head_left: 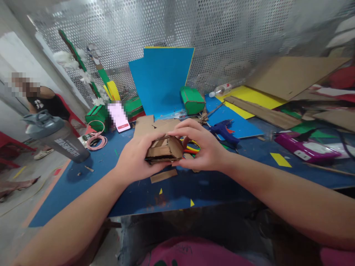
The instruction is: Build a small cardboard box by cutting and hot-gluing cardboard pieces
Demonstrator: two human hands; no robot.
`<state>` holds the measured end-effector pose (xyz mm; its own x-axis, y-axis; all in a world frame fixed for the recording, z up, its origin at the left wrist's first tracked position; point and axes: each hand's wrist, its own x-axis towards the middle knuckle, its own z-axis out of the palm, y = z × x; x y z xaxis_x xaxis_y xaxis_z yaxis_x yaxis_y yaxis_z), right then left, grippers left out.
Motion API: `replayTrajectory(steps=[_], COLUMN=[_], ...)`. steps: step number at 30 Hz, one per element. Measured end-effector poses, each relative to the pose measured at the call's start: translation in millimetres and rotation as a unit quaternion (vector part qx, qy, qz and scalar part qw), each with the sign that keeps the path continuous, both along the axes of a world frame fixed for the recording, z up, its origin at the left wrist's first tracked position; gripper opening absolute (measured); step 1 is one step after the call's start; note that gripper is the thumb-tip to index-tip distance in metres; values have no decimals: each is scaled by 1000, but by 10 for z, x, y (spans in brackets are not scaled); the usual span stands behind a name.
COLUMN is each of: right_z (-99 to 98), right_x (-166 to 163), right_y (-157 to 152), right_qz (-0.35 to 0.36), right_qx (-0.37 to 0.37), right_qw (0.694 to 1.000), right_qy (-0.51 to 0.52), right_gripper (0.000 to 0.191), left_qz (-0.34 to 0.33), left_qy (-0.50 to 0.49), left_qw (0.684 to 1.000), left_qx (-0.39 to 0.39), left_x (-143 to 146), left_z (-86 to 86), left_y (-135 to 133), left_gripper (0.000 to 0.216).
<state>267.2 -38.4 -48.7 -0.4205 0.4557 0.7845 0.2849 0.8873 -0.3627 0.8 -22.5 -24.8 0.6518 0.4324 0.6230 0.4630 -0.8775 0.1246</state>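
Above the blue table, a small brown cardboard box (163,149) with slanted sides is held between both hands. My left hand (137,155) wraps round its left side, thumb along the top edge. My right hand (203,146) grips the right end, with fingers over the top and the thumb beneath. Part of the box is hidden by the fingers. Behind my right hand, red and yellow handles (192,147) show in part. Under the box lies a cardboard strip (163,176). A blue glue gun (226,132) rests just right of my right hand.
A grey shaker bottle (65,138), a pink cable coil (96,141) and a lit phone (119,116) stand at left. Blue board (163,81) leans at the back beside a green box (192,100). A purple power strip (307,147) and cardboard sheets (294,75) lie right. A person sits far left.
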Motion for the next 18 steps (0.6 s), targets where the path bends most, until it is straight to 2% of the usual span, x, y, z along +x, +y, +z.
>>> replayTrajectory(steps=[8, 18], right_z=[6, 2], right_x=[13, 24], right_y=[-5, -8], right_qz=[-6, 4], right_qx=[9, 12], right_qw=[1000, 1000], right_qy=[-6, -1], right_gripper=[66, 65], left_qz=[-1, -24], left_qy=[0, -11], left_qw=[1000, 1000], left_qx=[-14, 17], left_x=[0, 10], left_z=[3, -24], left_y=[4, 26], left_gripper=[71, 58])
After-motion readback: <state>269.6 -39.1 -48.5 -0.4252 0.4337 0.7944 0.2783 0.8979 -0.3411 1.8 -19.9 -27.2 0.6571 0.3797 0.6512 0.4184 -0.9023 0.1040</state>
